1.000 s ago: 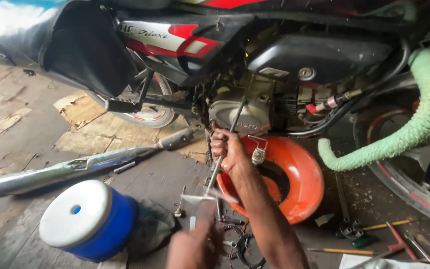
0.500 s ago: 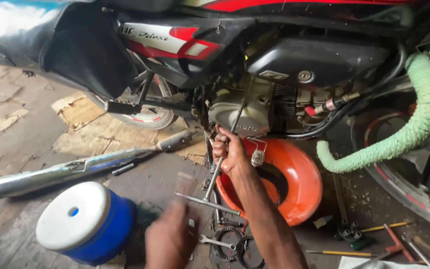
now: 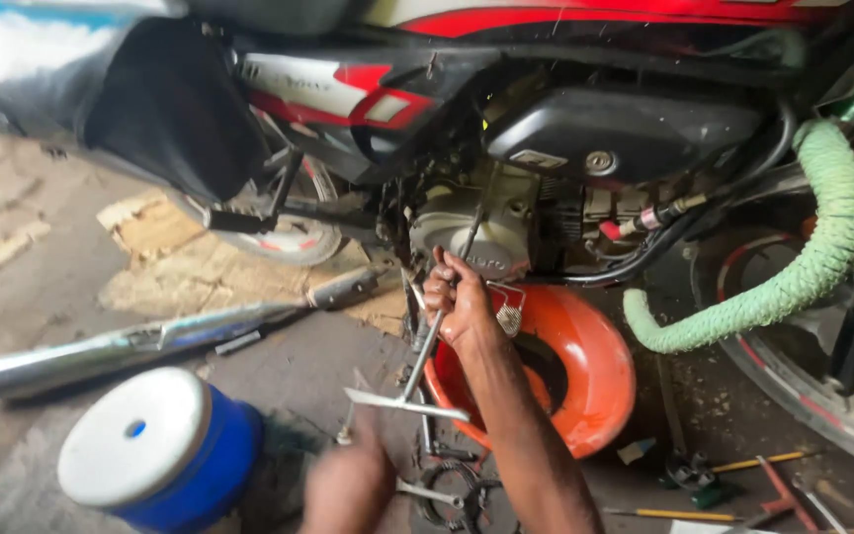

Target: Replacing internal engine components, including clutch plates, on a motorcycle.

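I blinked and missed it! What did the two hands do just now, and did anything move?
The left hand slid left and a little down, off the T-shaped metal tool it was touching a second ago; it now hovers blurred beside the blue-and-white drum. The right hand kept its grip up by the engine. The orange basin, chrome exhaust pipe and green hose stayed put.

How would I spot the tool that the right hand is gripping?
Start at the motorcycle engine and drop to the orange basin under it. The right hand grips a T-handle wrench just left of the basin. It is the only tool held up; the others lie on the ground.
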